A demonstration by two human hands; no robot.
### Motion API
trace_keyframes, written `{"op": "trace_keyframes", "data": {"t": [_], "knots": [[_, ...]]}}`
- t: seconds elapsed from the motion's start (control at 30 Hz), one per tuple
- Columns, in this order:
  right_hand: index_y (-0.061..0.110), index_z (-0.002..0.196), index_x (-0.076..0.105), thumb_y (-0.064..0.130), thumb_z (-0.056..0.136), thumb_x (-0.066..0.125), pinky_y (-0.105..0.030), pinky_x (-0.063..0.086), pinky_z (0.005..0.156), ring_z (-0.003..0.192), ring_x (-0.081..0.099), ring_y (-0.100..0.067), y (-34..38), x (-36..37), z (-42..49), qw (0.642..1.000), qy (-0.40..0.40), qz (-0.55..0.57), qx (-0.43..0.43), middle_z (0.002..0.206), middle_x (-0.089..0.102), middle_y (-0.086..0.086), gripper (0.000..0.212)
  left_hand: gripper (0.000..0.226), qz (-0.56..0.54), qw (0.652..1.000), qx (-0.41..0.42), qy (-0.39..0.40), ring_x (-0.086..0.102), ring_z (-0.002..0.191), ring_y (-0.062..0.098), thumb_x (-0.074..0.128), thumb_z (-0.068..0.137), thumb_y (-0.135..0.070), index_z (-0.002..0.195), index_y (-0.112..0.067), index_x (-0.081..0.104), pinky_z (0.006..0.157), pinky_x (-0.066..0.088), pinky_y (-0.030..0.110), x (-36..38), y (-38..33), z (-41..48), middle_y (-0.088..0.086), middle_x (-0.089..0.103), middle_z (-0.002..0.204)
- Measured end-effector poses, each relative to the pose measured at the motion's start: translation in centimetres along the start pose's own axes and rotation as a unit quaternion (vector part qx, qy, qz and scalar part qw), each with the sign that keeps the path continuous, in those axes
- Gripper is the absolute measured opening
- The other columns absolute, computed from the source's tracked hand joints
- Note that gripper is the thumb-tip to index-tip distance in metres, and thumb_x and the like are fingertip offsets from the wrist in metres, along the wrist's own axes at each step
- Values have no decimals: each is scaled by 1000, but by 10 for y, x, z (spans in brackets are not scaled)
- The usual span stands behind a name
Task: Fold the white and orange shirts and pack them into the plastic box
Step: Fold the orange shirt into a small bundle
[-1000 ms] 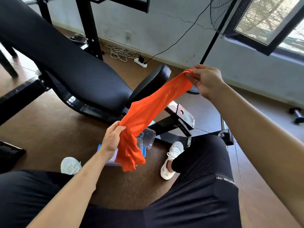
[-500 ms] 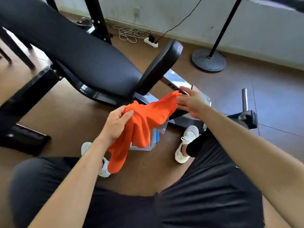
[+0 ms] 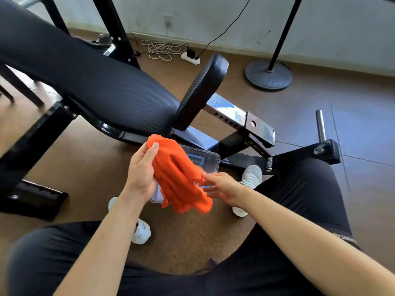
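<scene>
Home gym: padded weight bench [image 3: 102,86]

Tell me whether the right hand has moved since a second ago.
Yes. The right hand has come down from beside the small black pad to below it, next to the plastic box, at the edge of the orange shirt.

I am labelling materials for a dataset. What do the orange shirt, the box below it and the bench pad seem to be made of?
Orange shirt: thin soft fabric, matte; it hangs in loose folds. Box: clear rigid plastic, glossy; things show through its wall. Bench pad: probably black synthetic leather, fine ribbed texture, slight sheen; real leather cannot be excluded.
</scene>
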State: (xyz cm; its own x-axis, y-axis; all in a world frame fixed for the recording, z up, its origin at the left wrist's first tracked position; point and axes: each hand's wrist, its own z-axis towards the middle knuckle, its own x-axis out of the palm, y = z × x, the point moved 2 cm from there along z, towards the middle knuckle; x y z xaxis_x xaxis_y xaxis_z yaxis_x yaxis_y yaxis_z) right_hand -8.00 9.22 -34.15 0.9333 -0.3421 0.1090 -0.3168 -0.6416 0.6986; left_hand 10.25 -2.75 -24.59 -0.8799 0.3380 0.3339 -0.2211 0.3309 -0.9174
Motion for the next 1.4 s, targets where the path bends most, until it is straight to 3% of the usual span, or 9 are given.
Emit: {"op": "trace_keyframes", "data": {"t": [0.17, 0.3, 0.4, 0.57, 0.77, 0.97, 1.13, 1.33, 1.4], "knots": [[10, 124, 68, 27, 98, 63, -28, 50, 83, 94, 66, -14, 17, 9, 11, 995, -12, 50, -90, 102, 71, -1, 31, 33, 2, 999, -21, -36, 71, 101, 23, 47, 106, -23, 132, -7, 59, 88, 59, 37, -17, 5, 2, 16, 71, 115], [7, 95, 72, 20, 95, 70, -27, 52, 73, 78, 66, -14, 41, -1, 14, 976, -116, 99, -156, 83, 67, -6, 13, 20, 25, 991, -27, -128, 71, 91, 15, 56, 102, -20, 116, -12, 68, 79, 58, 31, -37, 13, 8, 6, 73, 102], [5, 82, 68, 18, 93, 72, -17, 48, 53, 60, 55, -9, 62, -15, 8, 961, -173, 81, -201, 76, 56, -11, 17, 17, 68, 980, -55, -181, 68, 98, 19, 66, 95, -24, 109, -16, 73, 94, 53, 39, -54, 26, 13, 2, 74, 101], [14, 98, 76, 17, 92, 73, -27, 53, 72, 79, 64, -14, 87, -25, -6, 949, -144, 60, -274, 90, 72, -6, 7, 18, 141, 974, -57, -169, 66, 111, 31, 70, 90, -34, 104, -23, 75, 99, 53, 46, -60, 35, 14, 6, 73, 107], [14, 92, 77, 10, 89, 74, -44, 59, 90, 88, 67, -21, 72, -32, 3, 956, -183, -18, -228, 95, 74, -12, 5, 5, 177, 956, -97, -210, 65, 101, 22, 70, 93, -23, 96, -19, 70, 71, 47, 24, -59, 44, 16, 3, 70, 98], [18, 92, 68, 14, 88, 75, -41, 53, 79, 80, 62, -21, 69, -38, 3, 941, -219, -44, -255, 81, 67, -8, 10, 32, 209, 945, -62, -245, 61, 82, 8, 82, 82, -22, 108, -11, 66, 64, 44, 18, -64, 40, 17, 2, 69, 99], [24, 109, 67, 9, 86, 75, -38, 54, 78, 77, 58, -19, 73, -33, -2, 937, -131, -166, -278, 80, 58, -4, 29, 26, 238, 950, -28, -199, 62, 80, 10, 77, 85, -12, 105, -14, 62, 67, 46, 19, -70, 33, 16, 1, 66, 90], [22, 117, 70, 5, 73, 67, -33, 45, 87, 95, 55, -22, 85, -15, -2, 799, -88, -517, -295, 104, 58, -6, 47, 31, 315, 947, -34, -47, 67, 89, 18, 83, 75, -3, 97, -23, 74, 76, 55, 24, -78, 25, 18, 4, 73, 94], [18, 115, 72, -1, 77, 60, -33, 44, 84, 94, 54, -27, 87, -7, -1, 753, -85, -586, -287, 100, 54, -8, 44, 44, 409, 912, -13, -23, 67, 93, 18, 91, 66, -13, 105, -25, 76, 85, 55, 30, -77, 23, 15, 1, 74, 100]]}}
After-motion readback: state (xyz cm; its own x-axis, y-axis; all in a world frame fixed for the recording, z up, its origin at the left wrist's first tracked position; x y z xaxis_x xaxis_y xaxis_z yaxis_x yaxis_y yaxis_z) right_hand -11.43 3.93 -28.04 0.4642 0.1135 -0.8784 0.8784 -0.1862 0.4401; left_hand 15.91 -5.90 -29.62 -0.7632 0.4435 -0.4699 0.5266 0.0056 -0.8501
